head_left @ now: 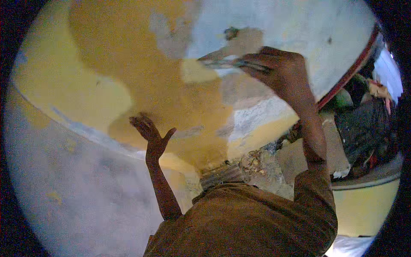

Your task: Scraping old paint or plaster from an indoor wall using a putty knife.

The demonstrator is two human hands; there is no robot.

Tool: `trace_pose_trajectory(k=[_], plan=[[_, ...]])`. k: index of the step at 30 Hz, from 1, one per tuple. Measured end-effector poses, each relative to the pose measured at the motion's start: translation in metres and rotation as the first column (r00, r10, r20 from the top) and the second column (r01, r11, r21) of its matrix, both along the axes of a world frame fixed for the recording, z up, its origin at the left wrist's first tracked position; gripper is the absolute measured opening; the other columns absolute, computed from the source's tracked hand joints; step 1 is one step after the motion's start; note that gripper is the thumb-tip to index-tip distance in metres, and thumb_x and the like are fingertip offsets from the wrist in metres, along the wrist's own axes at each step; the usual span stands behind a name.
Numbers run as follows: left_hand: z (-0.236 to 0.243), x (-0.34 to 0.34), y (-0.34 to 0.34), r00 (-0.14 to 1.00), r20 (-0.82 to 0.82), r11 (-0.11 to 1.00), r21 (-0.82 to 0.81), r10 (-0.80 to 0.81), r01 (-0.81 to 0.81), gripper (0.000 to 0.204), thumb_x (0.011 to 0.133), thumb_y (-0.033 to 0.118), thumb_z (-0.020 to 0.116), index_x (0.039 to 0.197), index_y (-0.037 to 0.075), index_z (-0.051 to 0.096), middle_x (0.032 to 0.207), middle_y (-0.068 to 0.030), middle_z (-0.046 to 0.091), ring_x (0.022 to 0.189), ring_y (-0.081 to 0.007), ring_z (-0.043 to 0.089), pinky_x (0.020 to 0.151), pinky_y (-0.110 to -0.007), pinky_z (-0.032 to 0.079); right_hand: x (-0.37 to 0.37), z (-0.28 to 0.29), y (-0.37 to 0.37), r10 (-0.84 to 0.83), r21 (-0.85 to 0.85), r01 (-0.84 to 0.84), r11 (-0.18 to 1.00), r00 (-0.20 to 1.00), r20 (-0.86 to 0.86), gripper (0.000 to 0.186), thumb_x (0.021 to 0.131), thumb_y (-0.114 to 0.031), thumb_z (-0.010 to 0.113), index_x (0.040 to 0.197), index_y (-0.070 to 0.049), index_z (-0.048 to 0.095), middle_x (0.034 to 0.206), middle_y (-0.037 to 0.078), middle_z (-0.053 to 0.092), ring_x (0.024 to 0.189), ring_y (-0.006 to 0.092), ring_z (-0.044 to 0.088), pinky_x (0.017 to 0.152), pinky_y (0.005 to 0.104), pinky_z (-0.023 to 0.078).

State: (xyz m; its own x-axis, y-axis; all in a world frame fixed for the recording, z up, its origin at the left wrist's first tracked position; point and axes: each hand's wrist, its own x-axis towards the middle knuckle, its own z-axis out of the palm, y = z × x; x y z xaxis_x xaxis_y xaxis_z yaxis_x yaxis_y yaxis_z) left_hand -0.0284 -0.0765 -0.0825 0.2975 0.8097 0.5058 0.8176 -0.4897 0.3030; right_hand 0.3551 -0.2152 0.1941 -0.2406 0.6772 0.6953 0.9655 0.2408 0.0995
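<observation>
My right hand (278, 70) is raised to a painted wall, its fingers closed round a scraper (231, 63) with a thin, pale blade. The blade points left and lies at or close to the surface; blur hides whether it touches. Around it the wall (145, 51) is patchy: ochre, pale yellow, white-blue and bare grey-brown. A rough brown patch (246, 40) shows just above the blade. Lower and to the left, my left hand (150, 132) has its fingers spread, thumb apart, against or just off the ochre part. It holds nothing.
A grey wall (85, 184) meets the painted one along a curved-looking edge at left. Dark red trim (349, 73) borders the right side. Beyond it are a brown board (314, 145) and a dark heap (364, 132). Rubble (254, 165) lies below, near my body.
</observation>
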Motion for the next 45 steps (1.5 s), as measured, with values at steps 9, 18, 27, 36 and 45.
trace_pose_trajectory(k=[9, 18, 27, 36, 45], plan=[[-0.049, 0.009, 0.041, 1.000, -0.019, 0.978, -0.210, -0.004, 0.000, 0.144, 0.083, 0.077, 0.067, 0.155, -0.014, -0.017, 0.153, -0.0503, -0.026, 0.146, -0.0648, -0.023, 0.117, -0.074, -0.008, 0.006, -0.006, -0.012, -0.101, -0.070, 0.102, 0.992, 0.995, 0.014, 0.021, 0.087, -0.020, 0.080, 0.108, -0.017, 0.081, 0.093, 0.004, 0.075, 0.075, 0.0222, 0.072, 0.065, 0.0328, 0.058], [-0.048, 0.022, 0.041, 0.990, -0.073, 0.992, 0.032, 0.123, -0.120, 0.149, 0.080, 0.083, 0.065, 0.152, -0.019, -0.017, 0.143, -0.0575, -0.031, 0.137, -0.0727, -0.028, 0.108, -0.083, -0.012, -0.001, -0.027, -0.028, -0.237, -0.064, 0.242, 0.968, 0.968, 0.084, 0.024, 0.085, -0.013, 0.082, 0.109, -0.014, 0.081, 0.101, 0.004, 0.079, 0.081, 0.0202, 0.075, 0.071, 0.0298, 0.060], [-0.061, 0.015, 0.043, 0.971, -0.165, 0.976, 0.161, 0.174, -0.148, 0.149, 0.080, 0.082, 0.066, 0.151, -0.020, -0.015, 0.142, -0.0596, -0.029, 0.137, -0.0741, -0.026, 0.104, -0.086, -0.012, -0.011, -0.041, -0.019, -0.220, -0.161, 0.196, 0.967, 0.964, -0.146, 0.026, 0.084, -0.013, 0.083, 0.110, -0.018, 0.082, 0.098, 0.004, 0.078, 0.081, 0.0191, 0.075, 0.070, 0.0316, 0.061], [-0.070, 0.006, 0.040, 0.997, -0.081, 0.998, -0.058, 0.008, -0.013, 0.147, 0.082, 0.081, 0.066, 0.152, -0.018, -0.017, 0.144, -0.0596, -0.025, 0.139, -0.0736, -0.022, 0.108, -0.084, -0.010, -0.016, -0.037, -0.034, -0.201, -0.045, 0.195, 0.980, 0.948, -0.246, 0.024, 0.082, -0.013, 0.085, 0.106, -0.011, 0.082, 0.092, 0.008, 0.077, 0.079, 0.0186, 0.075, 0.068, 0.0317, 0.059], [-0.049, 0.015, 0.031, 0.984, -0.126, 0.979, 0.180, 0.123, -0.099, 0.149, 0.080, 0.081, 0.067, 0.152, -0.017, -0.018, 0.144, -0.0558, -0.033, 0.136, -0.0718, -0.031, 0.106, -0.084, -0.013, -0.001, -0.036, -0.036, -0.224, -0.011, 0.224, 0.974, 0.969, -0.109, 0.023, 0.083, -0.016, 0.085, 0.106, -0.013, 0.081, 0.094, 0.006, 0.078, 0.073, 0.0194, 0.075, 0.063, 0.0309, 0.059]])
